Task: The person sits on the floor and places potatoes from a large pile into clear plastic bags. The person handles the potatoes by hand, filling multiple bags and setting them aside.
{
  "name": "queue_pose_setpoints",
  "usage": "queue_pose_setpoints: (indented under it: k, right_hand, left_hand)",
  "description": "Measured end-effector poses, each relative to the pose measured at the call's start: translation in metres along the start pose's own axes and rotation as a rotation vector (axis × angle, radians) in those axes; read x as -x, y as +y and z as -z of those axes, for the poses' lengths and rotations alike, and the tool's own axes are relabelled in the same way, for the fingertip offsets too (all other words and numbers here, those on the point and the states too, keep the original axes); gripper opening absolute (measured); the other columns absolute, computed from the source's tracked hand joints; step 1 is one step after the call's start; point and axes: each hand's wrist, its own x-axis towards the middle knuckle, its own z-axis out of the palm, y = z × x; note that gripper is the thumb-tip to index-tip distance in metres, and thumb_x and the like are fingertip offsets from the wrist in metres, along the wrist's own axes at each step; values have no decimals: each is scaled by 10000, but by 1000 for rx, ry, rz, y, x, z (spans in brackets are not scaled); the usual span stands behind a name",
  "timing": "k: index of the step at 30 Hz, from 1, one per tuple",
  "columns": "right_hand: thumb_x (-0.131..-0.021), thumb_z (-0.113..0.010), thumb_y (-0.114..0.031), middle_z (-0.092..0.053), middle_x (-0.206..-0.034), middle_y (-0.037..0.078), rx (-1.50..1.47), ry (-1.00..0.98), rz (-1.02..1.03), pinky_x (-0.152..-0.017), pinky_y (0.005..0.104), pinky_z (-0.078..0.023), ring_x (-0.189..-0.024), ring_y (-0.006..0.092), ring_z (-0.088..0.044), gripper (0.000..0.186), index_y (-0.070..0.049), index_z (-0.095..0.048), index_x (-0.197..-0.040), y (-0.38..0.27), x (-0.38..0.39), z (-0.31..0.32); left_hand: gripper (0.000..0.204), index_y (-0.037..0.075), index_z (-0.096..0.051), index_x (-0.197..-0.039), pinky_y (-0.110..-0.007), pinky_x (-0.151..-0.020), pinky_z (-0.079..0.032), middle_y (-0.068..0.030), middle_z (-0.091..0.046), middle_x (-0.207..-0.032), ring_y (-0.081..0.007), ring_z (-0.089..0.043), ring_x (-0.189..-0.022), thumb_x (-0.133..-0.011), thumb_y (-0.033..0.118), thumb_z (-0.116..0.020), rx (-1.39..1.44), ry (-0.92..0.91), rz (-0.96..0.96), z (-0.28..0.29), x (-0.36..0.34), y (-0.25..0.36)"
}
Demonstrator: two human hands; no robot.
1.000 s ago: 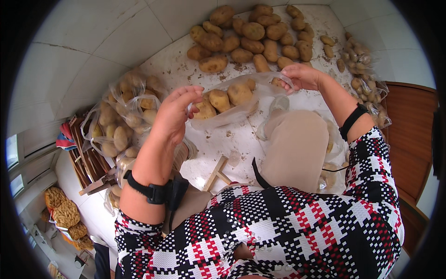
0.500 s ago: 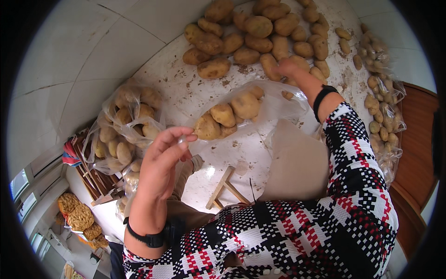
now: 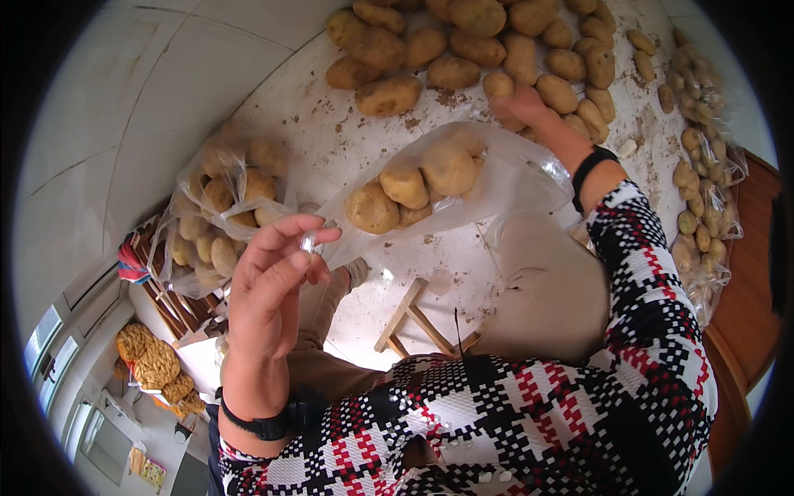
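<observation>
My left hand (image 3: 277,269) pinches the gathered edge of a clear plastic bag (image 3: 517,178) between thumb and fingers. Several large potatoes (image 3: 403,188) lie inside this bag, which is stretched sideways across the front of me. Beyond the bag's right end, my right hand (image 3: 527,107) reaches down among the loose potatoes. It touches or nearly touches an upright, oblong potato (image 3: 498,84) at the near side of the pile. Its fingers point down and are partly hidden, so whether they grip a potato is unclear.
A heap of loose potatoes (image 3: 477,48) covers the far part of the dirt-specked white surface (image 3: 322,99). Filled clear bags of potatoes stand at left (image 3: 219,207) and along the right (image 3: 703,190). A small wooden stool (image 3: 405,318) stands below, near my legs.
The view has shifted, so the pile sits higher in the picture. My left hand has drawn the bag's edge a little leftward, stretching it. My right hand stays at the pile's near side.
</observation>
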Motion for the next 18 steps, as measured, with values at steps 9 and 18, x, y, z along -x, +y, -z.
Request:
queue_pose_setpoints:
  k: [9, 18]
  right_hand:
    - [-739, -655, -317, -568, -1131, 76, -795, -497, 414, -885, 302, -439, -1009, 177, -561, 601, -12, -461, -1219, -113, 110, 88]
    - [-622, -700, -359, -599, -986, 105, 408, -823, 641, -776, 318, -440, -901, 209, -569, 575, -19, -550, -1062, -173, 171, -23]
  left_hand:
    - [349, 4, -529, -1120, -225, -715, -384, -90, -595, -1011, -126, -524, -761, -817, 172, -568, 42, 40, -14, 3, 15, -17]
    - [326, 1, -534, -1102, -242, -714, -398, -109, -591, -1002, -138, -528, -807, -841, 196, -521, 63, 90, -74, 3, 24, -46]
